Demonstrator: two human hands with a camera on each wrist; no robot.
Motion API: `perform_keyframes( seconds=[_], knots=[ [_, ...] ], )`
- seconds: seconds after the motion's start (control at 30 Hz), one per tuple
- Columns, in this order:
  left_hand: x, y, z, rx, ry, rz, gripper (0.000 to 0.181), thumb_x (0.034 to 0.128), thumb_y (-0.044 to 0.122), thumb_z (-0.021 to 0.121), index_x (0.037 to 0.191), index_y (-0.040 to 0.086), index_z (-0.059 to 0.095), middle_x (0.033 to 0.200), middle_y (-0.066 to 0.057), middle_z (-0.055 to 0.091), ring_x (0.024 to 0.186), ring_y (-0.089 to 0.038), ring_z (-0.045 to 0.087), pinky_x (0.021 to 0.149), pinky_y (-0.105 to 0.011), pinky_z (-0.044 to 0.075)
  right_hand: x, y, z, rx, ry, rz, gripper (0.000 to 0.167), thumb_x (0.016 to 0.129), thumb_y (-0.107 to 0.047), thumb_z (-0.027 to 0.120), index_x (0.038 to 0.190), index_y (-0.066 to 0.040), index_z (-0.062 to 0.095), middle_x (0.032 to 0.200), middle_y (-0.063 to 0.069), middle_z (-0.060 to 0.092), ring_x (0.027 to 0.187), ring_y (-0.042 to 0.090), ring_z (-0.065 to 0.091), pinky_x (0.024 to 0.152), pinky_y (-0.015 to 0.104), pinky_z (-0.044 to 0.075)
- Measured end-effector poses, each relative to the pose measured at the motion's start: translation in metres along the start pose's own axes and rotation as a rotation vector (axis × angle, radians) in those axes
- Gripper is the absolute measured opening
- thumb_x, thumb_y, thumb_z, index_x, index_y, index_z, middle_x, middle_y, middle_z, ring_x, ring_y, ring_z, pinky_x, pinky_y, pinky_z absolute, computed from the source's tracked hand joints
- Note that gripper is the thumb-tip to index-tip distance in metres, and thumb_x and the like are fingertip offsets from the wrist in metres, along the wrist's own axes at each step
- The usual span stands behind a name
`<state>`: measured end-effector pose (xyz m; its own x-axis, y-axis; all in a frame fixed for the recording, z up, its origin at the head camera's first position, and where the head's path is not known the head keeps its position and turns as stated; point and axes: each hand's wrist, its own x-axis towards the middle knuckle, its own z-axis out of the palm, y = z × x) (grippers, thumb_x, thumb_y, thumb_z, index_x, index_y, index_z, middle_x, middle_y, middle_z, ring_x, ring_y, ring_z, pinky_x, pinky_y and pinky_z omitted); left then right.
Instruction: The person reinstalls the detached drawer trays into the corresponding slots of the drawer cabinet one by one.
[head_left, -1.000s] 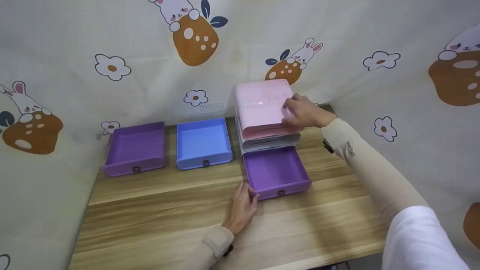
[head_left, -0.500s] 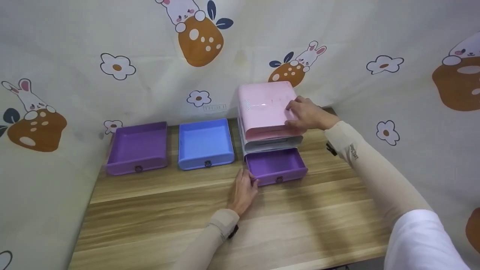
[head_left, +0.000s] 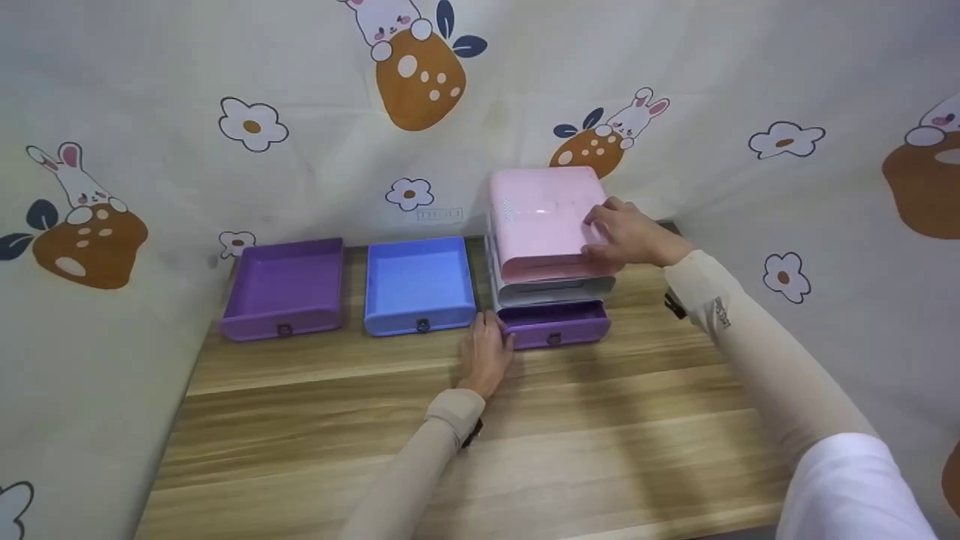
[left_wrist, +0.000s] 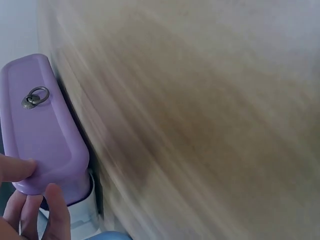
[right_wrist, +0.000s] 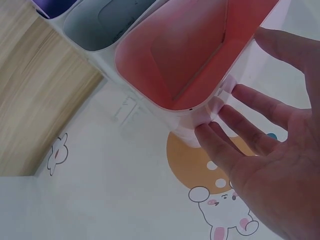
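My left hand [head_left: 486, 356] pinches the front left corner of a purple drawer [head_left: 559, 334]. Its thumb lies on the drawer's front and the fingers are around the corner, as the left wrist view shows. The drawer sits mostly inside the lowest slot of a stacked cabinet, under a grey shell [head_left: 559, 292] and a pink shell [head_left: 544, 214]. A small ring pull [left_wrist: 35, 97] is on its front. My right hand [head_left: 630, 234] rests on the pink shell's upper right edge with fingers spread. From the right wrist view, the pink shell's open front [right_wrist: 172, 65] holds no drawer.
A blue drawer [head_left: 421, 322] stands just left of the cabinet. Farther left is another purple drawer [head_left: 281, 324]. All of this is on a wooden table [head_left: 322, 427], against a patterned cloth [head_left: 315, 172] at the back and sides.
My left hand has pushed the purple drawer backward into the lowest slot; only its front part now sticks out. My right hand has stayed on the pink shell. The head view has shifted slightly.
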<state>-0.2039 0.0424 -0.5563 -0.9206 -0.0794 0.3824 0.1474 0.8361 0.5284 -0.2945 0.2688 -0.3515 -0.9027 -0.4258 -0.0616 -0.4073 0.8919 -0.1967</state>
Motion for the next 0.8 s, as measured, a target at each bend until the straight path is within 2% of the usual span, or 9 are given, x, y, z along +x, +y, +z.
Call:
perform_keyframes(
  seconds=[0.2,0.33,0.47,0.57,0.8],
  knots=[
    [0.015,0.002,0.001,-0.069,-0.011,-0.019,0.034,0.0807,0.013,0.079,0.099,0.009,0.05,0.093,-0.011,0.062,0.088,-0.031,0.066,0.074,-0.042,0.057,-0.001,0.002,-0.003,0.003,-0.011,0.017,0.052,0.091,-0.038,0.064,0.129,-0.004,0.053,0.138,0.028,0.046,0.123,0.044,0.048,0.108,0.061,0.044],
    [0.022,0.002,0.002,-0.076,-0.029,-0.045,0.04,0.0823,0.014,0.078,0.107,0.006,0.048,0.097,-0.014,0.063,0.09,-0.033,0.067,0.075,-0.044,0.058,0.0,0.002,-0.004,0.003,-0.027,0.035,0.052,0.092,-0.038,0.064,0.131,-0.005,0.053,0.142,0.027,0.044,0.127,0.044,0.047,0.11,0.061,0.043],
    [0.028,0.001,0.002,-0.034,-0.076,-0.083,0.048,0.0849,0.019,0.077,0.118,0.004,0.046,0.107,-0.017,0.064,0.092,-0.035,0.069,0.074,-0.046,0.06,0.0,0.001,-0.003,0.015,-0.036,0.046,0.054,0.092,-0.039,0.063,0.133,-0.006,0.052,0.143,0.027,0.043,0.129,0.044,0.047,0.111,0.061,0.043],
    [0.032,0.001,0.001,0.011,-0.1,-0.087,0.055,0.0848,0.021,0.077,0.125,0.002,0.045,0.115,-0.02,0.064,0.091,-0.037,0.07,0.074,-0.048,0.061,0.0,0.0,-0.002,0.029,-0.041,0.057,0.054,0.091,-0.04,0.063,0.134,-0.008,0.052,0.144,0.026,0.043,0.129,0.043,0.046,0.111,0.061,0.043],
    [0.037,-0.003,0.002,0.054,-0.095,-0.065,0.055,0.0845,0.022,0.078,0.125,0.002,0.047,0.119,-0.02,0.063,0.085,-0.037,0.072,0.068,-0.047,0.061,0.002,-0.002,0.0,0.015,-0.042,0.051,0.053,0.092,-0.039,0.063,0.133,-0.008,0.052,0.142,0.025,0.044,0.126,0.042,0.048,0.108,0.059,0.046]
  ],
)
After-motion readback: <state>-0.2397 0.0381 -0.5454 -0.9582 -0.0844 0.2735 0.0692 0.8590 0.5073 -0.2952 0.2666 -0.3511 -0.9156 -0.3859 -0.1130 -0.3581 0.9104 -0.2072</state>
